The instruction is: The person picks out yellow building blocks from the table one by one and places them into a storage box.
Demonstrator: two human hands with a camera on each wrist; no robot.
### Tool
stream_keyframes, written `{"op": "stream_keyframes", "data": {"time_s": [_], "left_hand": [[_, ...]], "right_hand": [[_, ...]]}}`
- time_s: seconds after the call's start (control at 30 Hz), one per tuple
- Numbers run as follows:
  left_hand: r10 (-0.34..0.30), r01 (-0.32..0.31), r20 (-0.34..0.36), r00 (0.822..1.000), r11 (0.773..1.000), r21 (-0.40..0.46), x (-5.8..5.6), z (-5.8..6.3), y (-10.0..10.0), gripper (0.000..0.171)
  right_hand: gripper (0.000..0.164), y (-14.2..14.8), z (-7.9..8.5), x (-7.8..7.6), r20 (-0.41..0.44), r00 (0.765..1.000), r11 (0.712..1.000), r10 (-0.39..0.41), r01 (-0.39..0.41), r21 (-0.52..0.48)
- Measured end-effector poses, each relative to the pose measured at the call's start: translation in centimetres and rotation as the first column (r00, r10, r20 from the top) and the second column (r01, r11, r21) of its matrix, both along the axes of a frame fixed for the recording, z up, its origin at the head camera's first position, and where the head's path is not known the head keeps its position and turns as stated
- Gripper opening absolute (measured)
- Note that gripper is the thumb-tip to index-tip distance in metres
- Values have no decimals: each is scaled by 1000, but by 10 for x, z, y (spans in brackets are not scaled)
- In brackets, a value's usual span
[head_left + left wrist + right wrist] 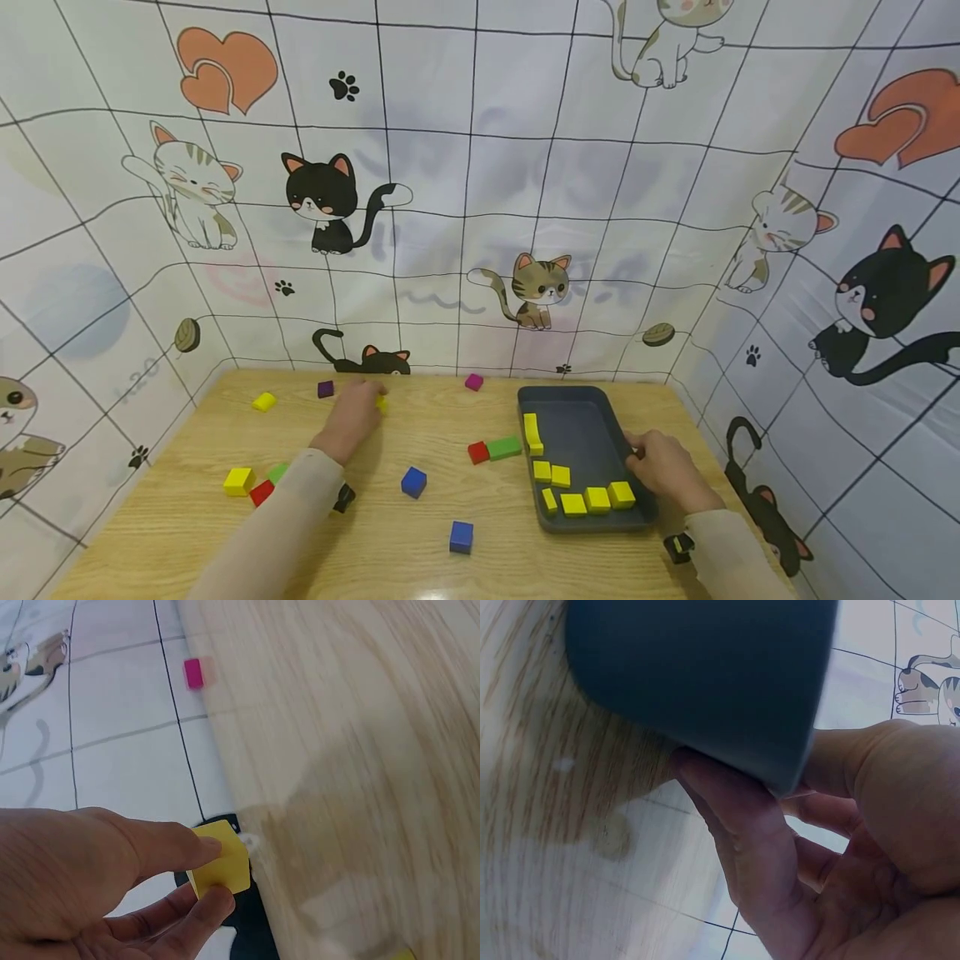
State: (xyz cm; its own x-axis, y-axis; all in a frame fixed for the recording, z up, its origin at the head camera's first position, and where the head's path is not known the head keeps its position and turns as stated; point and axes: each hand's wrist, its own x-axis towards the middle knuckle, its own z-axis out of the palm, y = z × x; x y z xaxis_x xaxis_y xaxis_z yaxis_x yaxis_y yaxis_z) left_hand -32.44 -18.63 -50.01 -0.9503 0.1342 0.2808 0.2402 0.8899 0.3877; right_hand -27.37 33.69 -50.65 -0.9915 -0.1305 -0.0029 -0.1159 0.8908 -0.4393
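Note:
My left hand [356,415] reaches to the back of the table, left of centre. In the left wrist view its thumb and fingertips pinch a yellow block [234,864] at the table's back edge; only a bit of that block shows past the fingers in the head view. With my right hand [670,468] I grip the right rim of a dark grey tray [592,417]. The right wrist view has the fingers under the tray's outer wall [705,667] and the thumb at its rim. Several yellow blocks [597,500] lie in the tray along its left and front sides.
Beside the tray, a green block [504,448] meets a red block [477,452]. Two blue blocks [413,482] are near the middle. A magenta block [474,382] and a purple block [326,389] sit at the back. Yellow blocks [239,482] and another red block [262,492] lie left.

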Motion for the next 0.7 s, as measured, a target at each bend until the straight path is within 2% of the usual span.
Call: {"op": "stream_keyframes", "data": {"time_s": [0.1,0.37,0.7], "left_hand": [[-14,14,0,1000,1000,-3,1,1,8,33],[-43,42,28,999,999,27,11,14,29,36],[-95,94,33,995,995,24,14,14,56,35]], "right_hand": [[50,1,-1,0,7,1000,1000,-3,3,-10],[51,1,-3,-1,7,1000,1000,-18,18,-11],[51,1,-2,0,10,1000,1000,-8,8,-11]]}}
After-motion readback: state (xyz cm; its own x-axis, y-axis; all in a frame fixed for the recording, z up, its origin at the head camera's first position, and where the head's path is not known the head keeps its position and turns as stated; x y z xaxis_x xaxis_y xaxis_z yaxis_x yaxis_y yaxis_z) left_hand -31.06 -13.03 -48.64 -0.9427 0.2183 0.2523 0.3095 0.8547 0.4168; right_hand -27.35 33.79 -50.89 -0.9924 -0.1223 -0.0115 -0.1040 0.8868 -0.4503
